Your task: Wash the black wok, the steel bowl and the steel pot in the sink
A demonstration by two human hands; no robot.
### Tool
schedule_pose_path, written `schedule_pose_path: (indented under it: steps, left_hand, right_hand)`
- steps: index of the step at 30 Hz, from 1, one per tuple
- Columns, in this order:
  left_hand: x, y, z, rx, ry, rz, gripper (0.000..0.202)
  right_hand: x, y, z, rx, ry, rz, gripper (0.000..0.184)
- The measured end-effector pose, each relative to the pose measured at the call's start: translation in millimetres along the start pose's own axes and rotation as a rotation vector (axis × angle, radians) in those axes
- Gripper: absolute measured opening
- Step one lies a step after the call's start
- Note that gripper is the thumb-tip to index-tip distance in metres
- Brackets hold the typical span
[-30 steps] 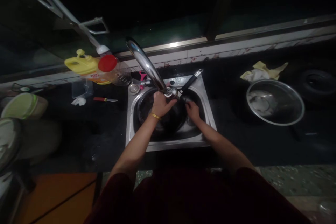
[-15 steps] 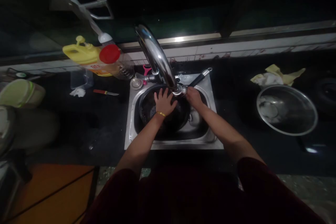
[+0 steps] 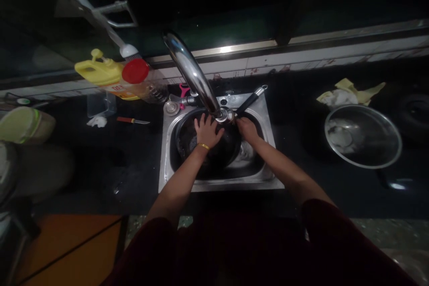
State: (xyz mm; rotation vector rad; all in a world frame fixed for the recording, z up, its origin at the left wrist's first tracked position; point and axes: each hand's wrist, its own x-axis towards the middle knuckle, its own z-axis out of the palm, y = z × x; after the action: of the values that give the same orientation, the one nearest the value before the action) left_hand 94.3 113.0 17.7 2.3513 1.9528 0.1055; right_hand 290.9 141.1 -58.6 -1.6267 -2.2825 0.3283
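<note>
A dark frying pan (image 3: 228,149) sits tilted in the steel sink (image 3: 214,185), its black handle (image 3: 250,102) pointing up and right over the rim. My left hand (image 3: 206,132), with a yellow band at the wrist, lies over the pan's inside with fingers spread. At the pan's right edge, just below the handle's base, my right hand (image 3: 248,129) is closed, its fingers curled on the rim. Between the hands, the chrome faucet (image 3: 196,76) arches down, its spout end hiding part of the pan and coming close to the right fingertips.
On the left stand a yellow jug (image 3: 100,71), a red-lidded jar (image 3: 136,71), a clear box (image 3: 100,103) and a knife (image 3: 133,120). A metal bowl (image 3: 363,163) and a yellow cloth (image 3: 363,93) are at right. A drain strainer (image 3: 171,108) rests on the sink corner.
The whole view has shifted slightly left. My right hand has edged a little lower relative to the faucet end. My left hand stays spread over the pan.
</note>
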Motion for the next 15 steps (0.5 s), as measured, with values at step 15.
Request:
schedule_pose_path:
  steps: [15]
  left_hand:
    - [0.0, -0.7, 3.5, -0.037, 0.027, 0.004, 0.047]
  right_hand:
    - [0.5, 2.0, -5.8, -0.024, 0.066, -0.016, 0.040]
